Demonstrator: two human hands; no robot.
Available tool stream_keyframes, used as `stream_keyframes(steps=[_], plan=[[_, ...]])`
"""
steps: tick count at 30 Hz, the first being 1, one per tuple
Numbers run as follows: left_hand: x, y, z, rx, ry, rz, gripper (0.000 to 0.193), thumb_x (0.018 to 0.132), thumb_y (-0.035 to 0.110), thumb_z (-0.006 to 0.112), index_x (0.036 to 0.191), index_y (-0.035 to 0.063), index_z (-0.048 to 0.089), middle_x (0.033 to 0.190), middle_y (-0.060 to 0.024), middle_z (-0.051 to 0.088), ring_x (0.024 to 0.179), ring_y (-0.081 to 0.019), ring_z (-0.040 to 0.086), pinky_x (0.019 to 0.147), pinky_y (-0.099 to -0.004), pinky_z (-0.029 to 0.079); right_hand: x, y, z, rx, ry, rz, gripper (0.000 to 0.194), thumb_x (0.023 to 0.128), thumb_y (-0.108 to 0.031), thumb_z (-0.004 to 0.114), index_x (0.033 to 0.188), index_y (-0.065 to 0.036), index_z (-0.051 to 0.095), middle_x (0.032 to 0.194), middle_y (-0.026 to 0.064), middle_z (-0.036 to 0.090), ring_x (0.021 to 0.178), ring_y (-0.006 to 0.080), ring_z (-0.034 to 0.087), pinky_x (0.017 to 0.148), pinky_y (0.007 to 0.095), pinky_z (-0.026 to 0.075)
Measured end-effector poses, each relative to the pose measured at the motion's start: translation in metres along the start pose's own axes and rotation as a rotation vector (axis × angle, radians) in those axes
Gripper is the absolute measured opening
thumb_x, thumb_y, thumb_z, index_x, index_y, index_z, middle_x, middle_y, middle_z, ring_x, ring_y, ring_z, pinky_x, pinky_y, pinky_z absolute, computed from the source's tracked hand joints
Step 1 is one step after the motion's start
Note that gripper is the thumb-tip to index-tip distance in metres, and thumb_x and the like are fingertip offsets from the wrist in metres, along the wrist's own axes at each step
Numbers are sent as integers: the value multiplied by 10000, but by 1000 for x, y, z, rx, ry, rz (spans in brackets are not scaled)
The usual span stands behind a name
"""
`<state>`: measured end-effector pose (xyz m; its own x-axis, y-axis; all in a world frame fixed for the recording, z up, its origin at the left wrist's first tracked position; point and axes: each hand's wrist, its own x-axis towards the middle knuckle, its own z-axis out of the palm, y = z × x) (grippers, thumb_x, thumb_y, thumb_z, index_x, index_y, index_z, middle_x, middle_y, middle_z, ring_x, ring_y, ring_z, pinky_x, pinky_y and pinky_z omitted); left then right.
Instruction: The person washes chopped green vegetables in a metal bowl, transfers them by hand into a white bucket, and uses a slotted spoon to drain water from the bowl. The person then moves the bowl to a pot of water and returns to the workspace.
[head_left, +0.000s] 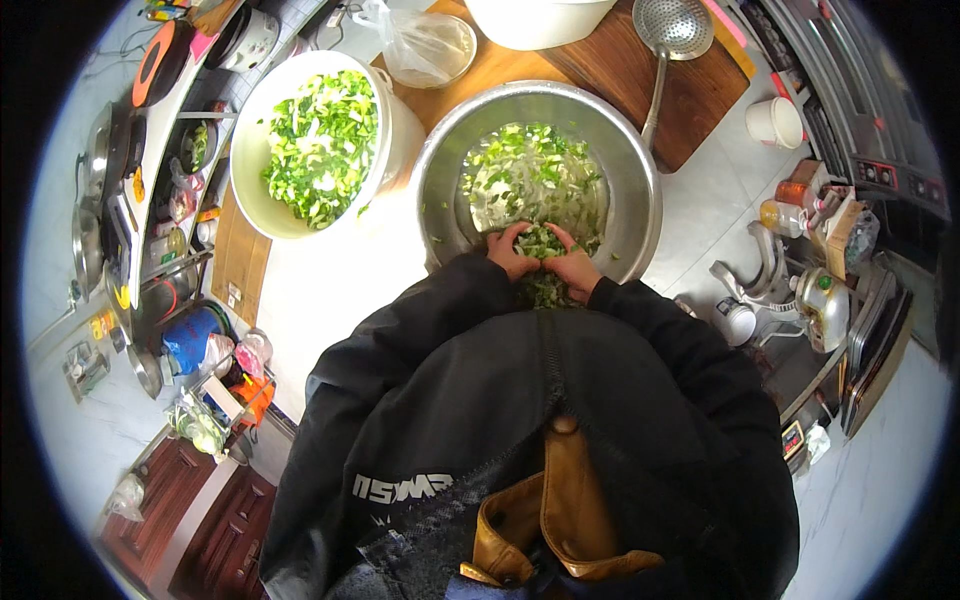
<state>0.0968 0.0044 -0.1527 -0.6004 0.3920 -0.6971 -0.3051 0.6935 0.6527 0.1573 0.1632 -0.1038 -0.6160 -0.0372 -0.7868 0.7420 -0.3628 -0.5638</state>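
Note:
A large stainless steel basin stands before me, holding water with chopped leafy greens floating at its far side. At the near side, my left hand and my right hand come together around a clump of chopped greens. Their fingers curve about it from both sides. More greens lie in the basin below the hands, close to my jacket, partly hidden. Left of the basin, a white plastic bucket contains a heap of chopped greens.
Behind the basin lies a wooden board bearing a perforated metal skimmer. A clear plastic bag and a white container stand at the back. Crowded shelves line the left; bottles and a white tub are at right.

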Motion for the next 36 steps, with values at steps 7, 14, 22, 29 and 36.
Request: stream_keyframes(steps=[7, 14, 22, 29, 36], plan=[[14, 9, -11, -678, -77, 147, 573, 689, 184, 668, 1247, 162, 538, 1223, -215, 462, 1079, -311, 510, 893, -374, 437, -12, -44, 15, 485, -131, 82, 470, 870, -179, 505, 1327, -144, 400, 1017, 72, 566, 886, 184, 582, 732, 332, 492], [-27, 109, -32, -394, 540, 362, 307, 870, 305, 613, 1098, 99, 608, 1048, -169, 549, 1001, -277, 529, 896, -339, 408, -17, -87, 50, 53, 238, -323, 733, 885, -558, 478, 1350, -3, 361, 1159, 149, 559, 1105, 207, 473, 957, 323, 353], [-57, 156, -54, -368, 699, 591, 148, 886, 214, 563, 895, 72, 602, 823, -174, 560, 813, -312, 518, 757, -392, 435, -34, -113, 84, 86, 467, -572, 597, 871, -453, 585, 1265, -23, 462, 1067, 116, 617, 970, 179, 555, 853, 289, 425], [-79, 167, -66, -395, 693, 661, 120, 872, 176, 566, 847, 59, 576, 818, -171, 556, 811, -314, 507, 755, -394, 424, -46, -123, 98, 137, 431, -752, 363, 895, -306, 596, 1114, -22, 539, 956, 42, 633, 861, 114, 553, 764, 256, 444], [-96, 174, -75, -429, 722, 697, 135, 886, 160, 550, 816, 45, 561, 806, -145, 524, 761, -268, 494, 714, -356, 410, -59, -129, 105, 58, 414, -811, 261, 913, -258, 569, 1036, -28, 558, 894, 30, 623, 807, 99, 548, 718, 251, 445]])
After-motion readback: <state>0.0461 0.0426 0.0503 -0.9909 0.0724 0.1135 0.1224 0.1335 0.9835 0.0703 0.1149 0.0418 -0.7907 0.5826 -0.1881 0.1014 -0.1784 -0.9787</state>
